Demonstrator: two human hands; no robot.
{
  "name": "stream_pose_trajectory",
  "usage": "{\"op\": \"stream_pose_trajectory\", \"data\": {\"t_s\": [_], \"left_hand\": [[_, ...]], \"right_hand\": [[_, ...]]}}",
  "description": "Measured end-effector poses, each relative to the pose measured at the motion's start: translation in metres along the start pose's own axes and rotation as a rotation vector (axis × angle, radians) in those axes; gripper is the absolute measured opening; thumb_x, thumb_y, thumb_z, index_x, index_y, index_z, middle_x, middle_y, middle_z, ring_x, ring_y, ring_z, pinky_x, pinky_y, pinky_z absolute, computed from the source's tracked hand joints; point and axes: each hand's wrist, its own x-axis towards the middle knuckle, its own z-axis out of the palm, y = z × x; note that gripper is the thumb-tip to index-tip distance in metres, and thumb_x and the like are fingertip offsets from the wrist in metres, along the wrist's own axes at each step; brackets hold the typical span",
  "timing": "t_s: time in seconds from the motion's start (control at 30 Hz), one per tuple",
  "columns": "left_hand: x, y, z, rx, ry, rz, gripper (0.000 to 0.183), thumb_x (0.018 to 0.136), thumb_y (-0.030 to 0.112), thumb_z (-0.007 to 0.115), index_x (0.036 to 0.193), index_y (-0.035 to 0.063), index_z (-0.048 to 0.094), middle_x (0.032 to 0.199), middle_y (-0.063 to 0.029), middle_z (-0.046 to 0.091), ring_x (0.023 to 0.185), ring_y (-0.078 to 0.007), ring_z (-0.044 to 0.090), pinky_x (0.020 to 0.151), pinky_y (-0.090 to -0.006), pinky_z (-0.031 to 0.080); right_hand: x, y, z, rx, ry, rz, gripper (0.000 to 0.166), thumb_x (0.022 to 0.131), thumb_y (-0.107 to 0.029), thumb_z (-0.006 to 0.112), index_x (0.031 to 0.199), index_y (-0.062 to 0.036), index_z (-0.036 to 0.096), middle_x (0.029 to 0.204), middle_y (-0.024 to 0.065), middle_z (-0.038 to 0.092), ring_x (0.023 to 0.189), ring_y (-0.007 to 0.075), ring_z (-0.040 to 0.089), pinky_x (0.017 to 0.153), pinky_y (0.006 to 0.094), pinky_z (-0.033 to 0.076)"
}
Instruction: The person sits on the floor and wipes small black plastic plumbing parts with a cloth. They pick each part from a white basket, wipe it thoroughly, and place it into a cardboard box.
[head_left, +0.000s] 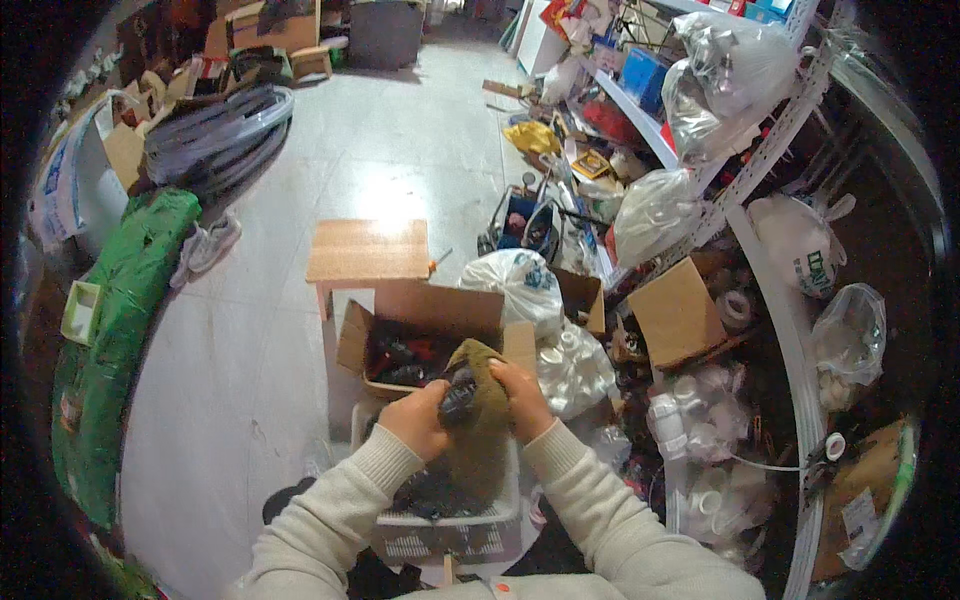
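Between my hands is a dark, ridged object (459, 396), gripped by my left hand (417, 421); its exact kind is hard to make out. My right hand (525, 397) pinches the upper edge of an olive-brown cloth (481, 420), which hangs down and touches the dark object's right side. Below them stands a pale plastic basket (510, 491) with slotted walls, holding dark pieces partly hidden by the cloth and my arms. Just beyond, an open cardboard box (442, 304) contains dark and reddish items (405, 356).
A small wooden stool (367, 251) stands behind the box, with a screwdriver (439, 261) on the floor beside it. White plastic bags (517, 289) of fittings and metal shelving (772, 292) crowd the right. Leftward lie a green wrapped bundle (124, 352), shoes (210, 244) and coiled hose (225, 139).
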Motion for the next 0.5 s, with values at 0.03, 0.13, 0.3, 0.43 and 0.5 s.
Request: {"op": "stream_pose_trajectory", "data": {"t_s": [0.03,0.13,0.3,0.43,0.5], "left_hand": [[0.002,-0.003,0.001,-0.107,0.036,-0.002,0.060,0.055,0.005,0.064,0.112,0.0059,0.044,0.091,-0.0170,0.058,0.082,-0.0314,0.058,0.072,-0.0357,0.047],[0.006,-0.020,0.007,-0.473,0.105,-0.031,0.048,0.065,0.011,0.064,0.109,0.0036,0.045,0.088,-0.0149,0.059,0.083,-0.0255,0.059,0.072,-0.0337,0.046],[0.007,-0.036,0.013,-1.168,0.099,-0.187,0.059,0.059,0.003,0.071,0.109,0.0023,0.038,0.091,-0.0062,0.055,0.080,-0.0148,0.054,0.072,-0.0299,0.046],[0.012,-0.022,0.048,-0.536,0.362,0.272,0.065,0.067,0.009,0.065,0.120,0.0052,0.027,0.116,-0.0165,0.042,0.103,-0.0257,0.048,0.090,-0.0387,0.036],[0.015,-0.049,0.080,-0.401,0.326,0.249,0.061,0.067,0.015,0.063,0.119,0.0061,0.032,0.115,-0.0154,0.045,0.101,-0.0307,0.048,0.090,-0.0386,0.035]], "right_hand": [[-0.002,0.001,0.001,0.261,0.005,0.086,0.037,0.085,-0.033,0.043,0.100,-0.0011,0.055,0.086,0.0113,0.060,0.080,0.0237,0.057,0.072,0.0344,0.045],[-0.002,-0.020,0.001,0.703,-0.105,0.150,0.045,0.087,-0.040,0.034,0.113,-0.0053,0.046,0.094,0.0113,0.058,0.084,0.0258,0.058,0.076,0.0387,0.047],[-0.030,-0.073,0.034,0.603,-0.324,-0.105,0.042,0.080,-0.018,0.054,0.118,-0.0028,0.044,0.114,0.0141,0.051,0.105,0.0233,0.050,0.087,0.0371,0.042],[-0.030,0.006,0.031,0.098,-0.358,-0.011,0.056,0.078,-0.007,0.058,0.128,-0.0085,0.032,0.118,0.0132,0.045,0.109,0.0267,0.045,0.092,0.0399,0.039],[-0.033,0.019,0.051,-0.808,-0.035,-0.784,0.048,0.081,-0.009,0.056,0.125,-0.0067,0.037,0.116,0.0112,0.047,0.108,0.0233,0.046,0.092,0.0362,0.039]]}}
